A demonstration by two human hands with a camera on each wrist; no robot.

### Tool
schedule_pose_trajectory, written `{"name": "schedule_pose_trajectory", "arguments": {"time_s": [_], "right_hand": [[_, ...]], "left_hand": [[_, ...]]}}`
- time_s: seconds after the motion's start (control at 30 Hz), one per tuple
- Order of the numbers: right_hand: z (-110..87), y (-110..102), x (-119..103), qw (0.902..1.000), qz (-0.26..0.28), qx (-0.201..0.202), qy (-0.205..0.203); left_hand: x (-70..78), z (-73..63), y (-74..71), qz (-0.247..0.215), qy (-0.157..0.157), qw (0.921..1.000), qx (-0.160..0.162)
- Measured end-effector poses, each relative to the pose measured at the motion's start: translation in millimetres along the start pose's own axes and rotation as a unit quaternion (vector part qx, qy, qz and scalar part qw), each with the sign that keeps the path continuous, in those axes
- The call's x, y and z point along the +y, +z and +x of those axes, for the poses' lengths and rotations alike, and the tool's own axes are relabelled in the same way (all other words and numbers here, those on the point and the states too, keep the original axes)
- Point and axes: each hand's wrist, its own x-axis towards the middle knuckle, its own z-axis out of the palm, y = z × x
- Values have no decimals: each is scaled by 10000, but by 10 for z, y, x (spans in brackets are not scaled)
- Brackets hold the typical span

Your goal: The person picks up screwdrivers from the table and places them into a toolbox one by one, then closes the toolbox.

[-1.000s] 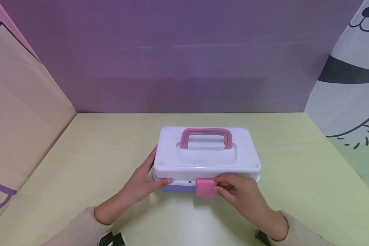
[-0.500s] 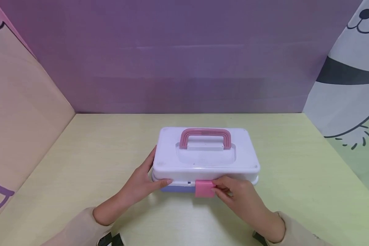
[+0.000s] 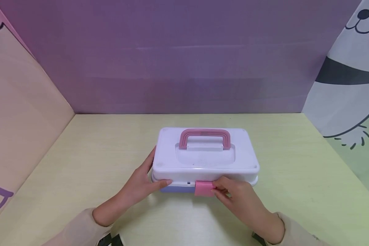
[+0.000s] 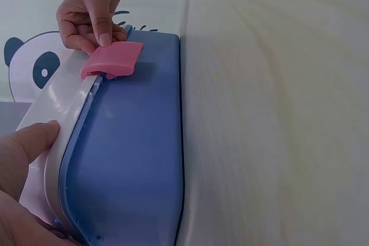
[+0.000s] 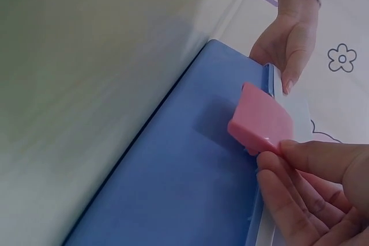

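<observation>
A storage box (image 3: 166, 160) with a white lid, a blue base (image 4: 132, 142) and a pink carrying handle (image 3: 205, 132) stands closed on the table. My left hand (image 3: 139, 184) holds its left front corner, thumb on the lid's front rim and fingers along the side, partly hidden. At the middle of the front, my right hand (image 3: 241, 198) pinches the right edge of the pink latch (image 3: 203, 188) between thumb and forefinger. In both wrist views the latch's lower edge stands tilted out, apart from the blue wall.
The pale wooden table (image 3: 110, 136) extends around the box. A purple panel (image 3: 184, 61) rises behind it, with printed panels at the left (image 3: 24, 102) and right (image 3: 353, 95).
The pink latch has tilted further outward at its lower edge, with my right hand still pinching it. My left hand keeps its hold, and the view has shifted slightly.
</observation>
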Motion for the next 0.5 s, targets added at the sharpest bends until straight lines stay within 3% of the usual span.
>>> {"name": "schedule_pose_trajectory", "arguments": {"time_s": [0.5], "right_hand": [[-8,13,11,9997,-212,64,-104]], "left_hand": [[-13,2,0,-61,45,10000,15]]}}
